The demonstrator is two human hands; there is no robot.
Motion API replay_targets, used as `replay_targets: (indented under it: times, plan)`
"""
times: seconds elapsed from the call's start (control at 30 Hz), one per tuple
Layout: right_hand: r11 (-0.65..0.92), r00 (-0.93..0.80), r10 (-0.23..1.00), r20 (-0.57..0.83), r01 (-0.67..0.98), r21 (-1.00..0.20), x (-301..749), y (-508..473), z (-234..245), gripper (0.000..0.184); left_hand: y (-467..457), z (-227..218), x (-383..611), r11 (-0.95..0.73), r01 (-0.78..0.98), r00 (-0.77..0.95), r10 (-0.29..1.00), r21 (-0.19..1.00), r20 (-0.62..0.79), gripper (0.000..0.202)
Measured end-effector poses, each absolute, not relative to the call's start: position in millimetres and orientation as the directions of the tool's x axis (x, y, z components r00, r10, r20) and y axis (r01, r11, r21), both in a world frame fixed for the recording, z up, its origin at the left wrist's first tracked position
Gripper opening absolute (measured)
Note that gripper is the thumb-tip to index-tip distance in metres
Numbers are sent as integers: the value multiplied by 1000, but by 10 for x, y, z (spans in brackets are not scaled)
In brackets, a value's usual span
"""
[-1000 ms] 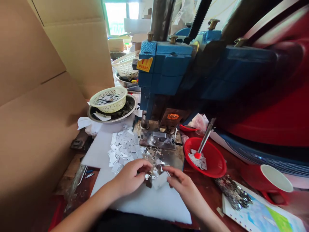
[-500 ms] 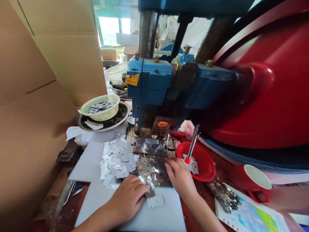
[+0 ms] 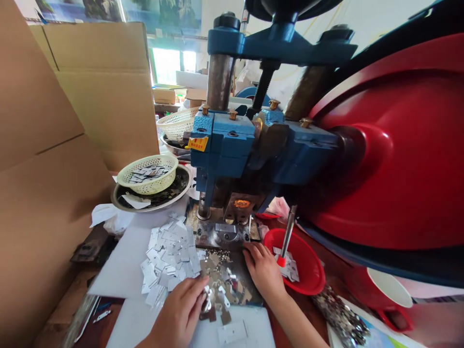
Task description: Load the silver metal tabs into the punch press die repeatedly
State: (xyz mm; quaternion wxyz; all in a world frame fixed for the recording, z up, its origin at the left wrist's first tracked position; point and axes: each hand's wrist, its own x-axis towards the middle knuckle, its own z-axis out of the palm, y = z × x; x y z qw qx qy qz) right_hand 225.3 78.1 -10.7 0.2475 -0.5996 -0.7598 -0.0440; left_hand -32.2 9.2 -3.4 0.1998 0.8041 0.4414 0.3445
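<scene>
Our left hand (image 3: 181,311) has slid left since half a second ago, uncovering small bits (image 3: 224,297) of metal, while the view has tipped up to show more of the press (image 3: 228,159). At lower centre, the left hand's fingers are loosely curled, with bits at the fingertips; we cannot tell whether they grip any. Our right hand (image 3: 264,268), right of centre, lies palm down with its fingers gently spread, nothing visibly in its hold, at the right edge of the metal bed (image 3: 239,265).

The bits lie scattered on the bed between our hands, some reaching its front edge. Just below, at bottom centre, lies a loose plate (image 3: 232,332), and left of centre spreads a heap of plates (image 3: 172,256).

We judge bits and plates alike to be light and stiff, slick on the face and perhaps sharp at the rim. Lying flat, they would be awkward to lift; we would pinch opposite edges, or slide one to the bed's edge first.

Farther out, the die (image 3: 222,237) sits under the press at centre, and a red bowl (image 3: 314,276) holding more plates stands right of it. A basket (image 3: 159,185) rests in a pan (image 3: 168,203) at middle left.
</scene>
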Motion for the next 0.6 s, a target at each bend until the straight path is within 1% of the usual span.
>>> replay_targets:
  times: [0.07,0.13,0.23,0.43,0.53,0.6]
  plan:
    - [286,-166,884,438,932,-224,2253,791,-118,24,85,-46,-316,-534,580,343,845,616,410,39]
    - [288,-168,876,451,934,-212,2255,794,-119,24,84,-43,-312,-543,576,335,838,611,430,32]
    - [286,-168,872,459,937,-200,2262,797,-106,25,91,-14,-311,-546,562,352,838,621,418,24]
    - [278,-170,865,472,945,-170,2293,787,-106,29,90,0,-313,-542,537,369,840,646,398,25]
    - [299,-175,853,492,936,-187,2311,766,-113,29,74,-15,-320,-541,542,361,841,643,403,28]
    - [326,-169,842,513,916,-234,2301,778,-86,27,80,1,-328,-522,542,350,853,658,388,30]
